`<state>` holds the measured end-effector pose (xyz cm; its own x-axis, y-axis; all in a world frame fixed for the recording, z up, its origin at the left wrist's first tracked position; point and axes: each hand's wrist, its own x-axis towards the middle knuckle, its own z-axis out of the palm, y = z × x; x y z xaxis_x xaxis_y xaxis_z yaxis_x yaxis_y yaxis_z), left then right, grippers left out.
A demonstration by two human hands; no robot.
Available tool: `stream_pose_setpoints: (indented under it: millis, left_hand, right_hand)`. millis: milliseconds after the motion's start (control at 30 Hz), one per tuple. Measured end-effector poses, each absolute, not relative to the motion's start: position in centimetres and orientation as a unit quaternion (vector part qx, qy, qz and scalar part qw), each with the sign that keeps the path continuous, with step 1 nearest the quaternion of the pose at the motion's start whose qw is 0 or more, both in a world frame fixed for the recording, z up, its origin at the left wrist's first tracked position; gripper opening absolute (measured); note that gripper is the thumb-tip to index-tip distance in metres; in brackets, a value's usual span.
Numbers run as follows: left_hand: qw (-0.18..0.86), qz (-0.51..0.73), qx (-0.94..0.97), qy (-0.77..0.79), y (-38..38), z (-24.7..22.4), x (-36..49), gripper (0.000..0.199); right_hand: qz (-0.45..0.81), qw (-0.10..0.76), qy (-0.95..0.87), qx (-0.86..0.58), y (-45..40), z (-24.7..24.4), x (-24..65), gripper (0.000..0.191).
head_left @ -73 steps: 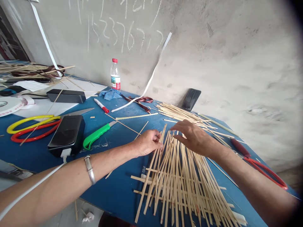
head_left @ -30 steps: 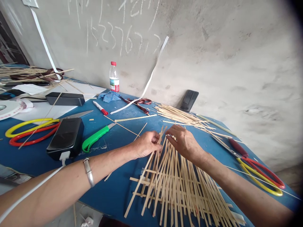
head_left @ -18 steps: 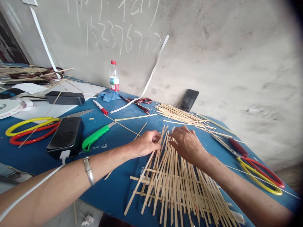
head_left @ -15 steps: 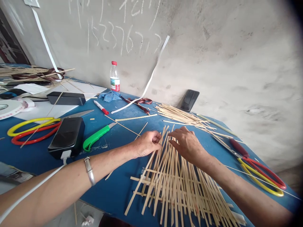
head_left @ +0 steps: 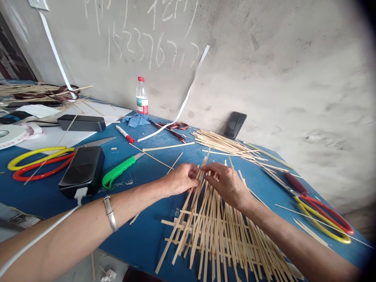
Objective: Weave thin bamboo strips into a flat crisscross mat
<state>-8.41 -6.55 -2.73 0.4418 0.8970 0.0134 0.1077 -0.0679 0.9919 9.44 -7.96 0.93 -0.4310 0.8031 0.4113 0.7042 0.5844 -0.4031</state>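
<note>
L hand (head_left: pixel 180 179) curled against top of flat bamboo strip weave (head_left: pixel 219 231); R hand (head_left: pixel 226 184) fingers on strips, grip unclear for both; weave lies crisscrossed, thin, matte, on blue table (head_left: pixel 138 239); green-handled knife (head_left: pixel 119 170) nearby.

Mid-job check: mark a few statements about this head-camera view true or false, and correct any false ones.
1. The left hand and right hand are both at the upper end of the bamboo strip weave. True.
2. A metal bangle sits on the left arm. True.
3. The right hand holds the green-handled knife. False: it lies on the blue table, to the left of the left hand.
4. The red-capped plastic bottle lies on its side. False: it stands upright by the wall.
5. The loose bamboo strips are on the floor. False: they lie on the table beyond the weave.
</note>
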Motion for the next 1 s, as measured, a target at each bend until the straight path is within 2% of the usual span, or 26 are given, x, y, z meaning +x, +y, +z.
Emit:
stream_pose_setpoints:
  millis: [467, 833, 1000]
  left_hand:
    - [0.565, 0.337, 0.65, 0.381, -6.7, -2.2, -8.6, 0.023]
    - [0.554, 0.326, 0.665, 0.38, -6.8, -2.0, -8.8, 0.023]
    - [0.571, 0.328, 0.65, 0.379, -7.0, -1.9, -8.5, 0.028]
  right_hand:
    - [0.114, 0.282, -0.823, -0.479, -8.5, 0.6, 8.8, 0.022]
    - [0.212, 0.314, -0.784, -0.491, -8.3, 0.2, 8.5, 0.024]
    - [0.239, 0.326, -0.777, -0.482, -8.2, 0.0, 8.4, 0.033]
